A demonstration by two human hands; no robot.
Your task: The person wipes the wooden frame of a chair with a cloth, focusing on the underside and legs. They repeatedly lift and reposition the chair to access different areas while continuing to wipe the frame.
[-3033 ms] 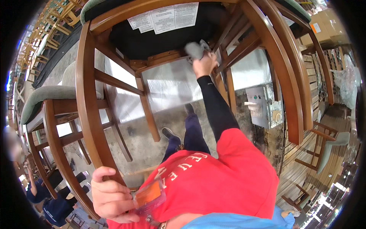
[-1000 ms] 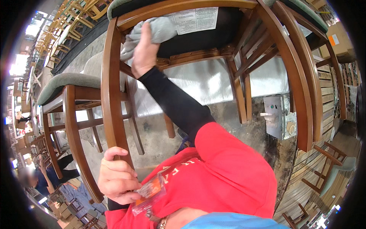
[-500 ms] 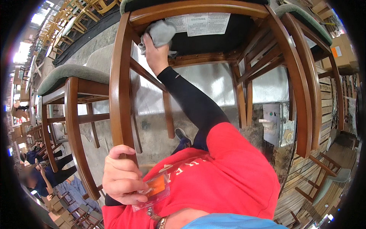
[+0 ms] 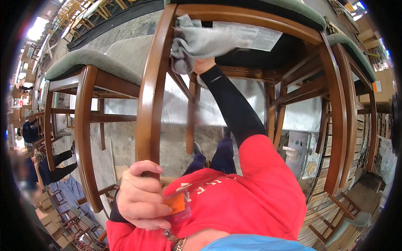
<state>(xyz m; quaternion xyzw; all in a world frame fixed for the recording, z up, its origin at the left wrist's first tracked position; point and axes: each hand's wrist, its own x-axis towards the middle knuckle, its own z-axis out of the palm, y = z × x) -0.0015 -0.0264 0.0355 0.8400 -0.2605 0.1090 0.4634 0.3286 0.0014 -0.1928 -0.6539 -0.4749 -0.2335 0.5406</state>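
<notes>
Since a moment ago, the right hand (image 4: 204, 65) has pushed its clenched grey cloth (image 4: 197, 42) up into the chair's (image 4: 251, 21) top-left frame corner; the left hand (image 4: 140, 196) grips the upright near leg (image 4: 151, 96).

chair (image 4: 153, 88): wood, warm brown, glossy varnish with a sheen down the leg
seat (image 4: 90, 60): matt green cloth, kinda nubby, second chair left of the first one
rag (image 4: 197, 42): soft grey cloth, crumpled, up under the chair
label (image 4: 247, 35): thin white paper, right of the rag
floor (image 4: 167, 146): rough grey concrete, below the chair
</notes>
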